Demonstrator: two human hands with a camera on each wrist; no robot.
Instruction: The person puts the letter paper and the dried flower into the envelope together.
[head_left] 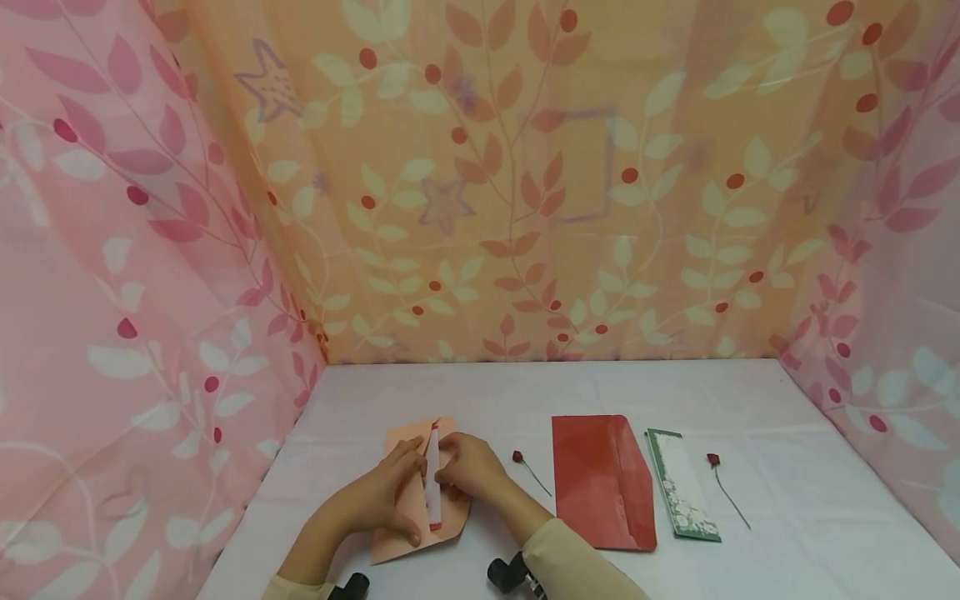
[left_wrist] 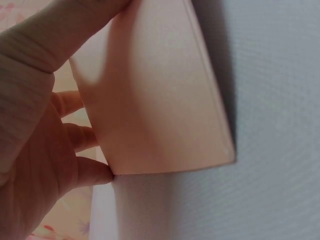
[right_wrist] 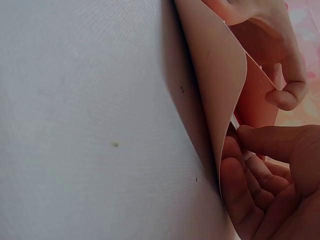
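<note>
A peach envelope (head_left: 453, 518) lies at a slant on the left part of the table, its opening spread. My left hand (head_left: 378, 496) grips its left side; in the left wrist view the thumb lies across the envelope (left_wrist: 170, 100) and the fingertips curl at its edge. At the opening, my right hand (head_left: 474, 467) pinches a white card with red ends (head_left: 432, 487), which stands partly inside. The envelope's flap (right_wrist: 220, 65) bends outward beside the right fingers in the right wrist view, where only a sliver of the card shows and the rest is hidden.
Right of my right hand lies a small dark red rose (head_left: 517, 457) on a thin stem. Beyond it are a red envelope (head_left: 588, 479), a green-bordered white card (head_left: 678, 479) with a floral print, and a second rose (head_left: 713, 459). Patterned cloth (head_left: 480, 275) hangs behind the white table.
</note>
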